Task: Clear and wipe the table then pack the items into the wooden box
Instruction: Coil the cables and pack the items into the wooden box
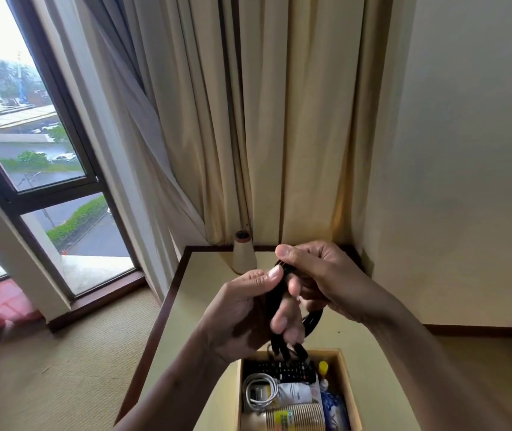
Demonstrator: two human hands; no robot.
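Observation:
Above the table [204, 306] both hands hold a coiled black cable [310, 321]. My left hand [245, 312] grips the bundle, thumb on top, fingers curled round it. My right hand [317, 272] pinches the top of the coil. The cable's plug ends dangle just over the wooden box [346, 387], which stands at the near edge of the table. Inside the box lie a black remote control [282, 370], a white cable [259, 390], a stack of paper cups [295, 416], a small yellow-capped bottle [323, 367] and a blue-and-white packet [332, 405].
A cream cone-shaped thread spool [243, 253] stands at the table's far edge, in front of the curtains [279, 119]. A window [30, 135] is to the left and a wall [466, 150] to the right. Carpet [61, 368] covers the floor on the left.

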